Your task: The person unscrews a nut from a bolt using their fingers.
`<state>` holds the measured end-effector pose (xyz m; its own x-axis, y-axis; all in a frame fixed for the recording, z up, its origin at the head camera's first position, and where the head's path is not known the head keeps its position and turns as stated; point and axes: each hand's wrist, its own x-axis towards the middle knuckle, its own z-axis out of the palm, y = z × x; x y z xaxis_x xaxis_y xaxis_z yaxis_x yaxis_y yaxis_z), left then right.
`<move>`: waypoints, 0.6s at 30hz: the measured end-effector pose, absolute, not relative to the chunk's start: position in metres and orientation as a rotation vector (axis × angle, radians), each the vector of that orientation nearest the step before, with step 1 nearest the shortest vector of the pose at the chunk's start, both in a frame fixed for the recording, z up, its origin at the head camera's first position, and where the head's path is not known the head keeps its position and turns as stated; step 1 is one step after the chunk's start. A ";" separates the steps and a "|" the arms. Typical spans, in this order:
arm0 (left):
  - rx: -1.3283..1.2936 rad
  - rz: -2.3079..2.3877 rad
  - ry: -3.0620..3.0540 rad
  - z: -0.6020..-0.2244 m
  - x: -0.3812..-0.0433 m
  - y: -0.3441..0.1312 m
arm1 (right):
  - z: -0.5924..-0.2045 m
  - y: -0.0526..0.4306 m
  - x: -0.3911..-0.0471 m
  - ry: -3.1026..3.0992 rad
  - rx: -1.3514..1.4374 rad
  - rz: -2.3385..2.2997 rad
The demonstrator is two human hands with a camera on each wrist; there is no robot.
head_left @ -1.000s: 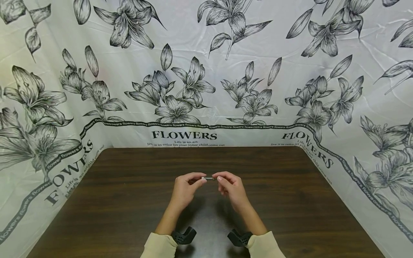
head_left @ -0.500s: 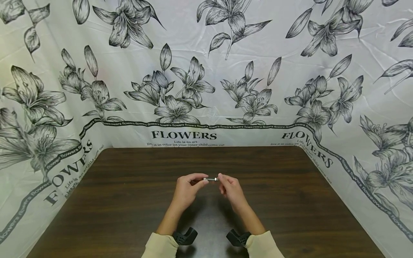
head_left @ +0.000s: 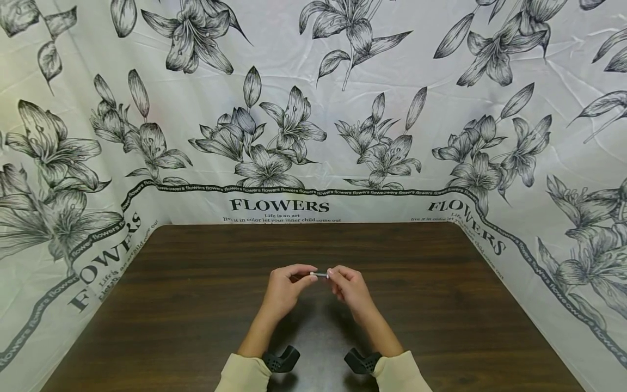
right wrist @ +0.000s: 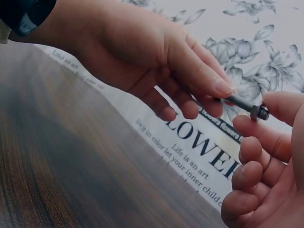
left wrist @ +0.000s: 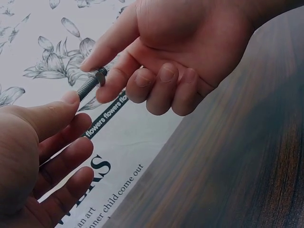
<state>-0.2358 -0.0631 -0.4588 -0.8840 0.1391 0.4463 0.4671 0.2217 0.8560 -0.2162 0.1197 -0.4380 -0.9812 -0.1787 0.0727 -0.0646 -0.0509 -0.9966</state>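
Note:
A threaded metal bolt [head_left: 320, 275] is held level in the air above the table, between the two hands. My left hand [head_left: 282, 288] pinches one end of it between thumb and index finger, which hide the bolt's head. A hex nut [right wrist: 259, 112] sits on the threads near the other end, the bolt's tip poking out past it. Around that nut, the thumb and index finger of my right hand [head_left: 350, 288] close from two sides. In the left wrist view the other fingers of the right hand [left wrist: 190, 52] are curled in.
Below both hands lies a dark wood-grain table [head_left: 196, 326]. A white cloth [head_left: 372, 207] printed with flowers and lettering stands around its back and sides. A black wrist device [head_left: 281, 359] is strapped on each wrist, by the cream sleeves [head_left: 243, 373].
The right hand's fingertips shifted right, leaving the nut in plain sight half a second ago, then came back left over it. The left hand kept its pinch, drifting slightly right.

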 end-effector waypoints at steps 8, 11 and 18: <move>-0.536 -1.723 -2.217 -0.458 -0.235 -0.063 | -0.457 0.125 -0.226 2.068 -0.357 -2.255; -0.524 -1.731 -2.208 -0.457 -0.235 -0.063 | -0.462 0.125 -0.228 2.080 -0.431 -2.275; -0.518 -1.713 -2.233 -0.457 -0.235 -0.065 | -0.467 0.124 -0.228 2.122 -0.603 -2.314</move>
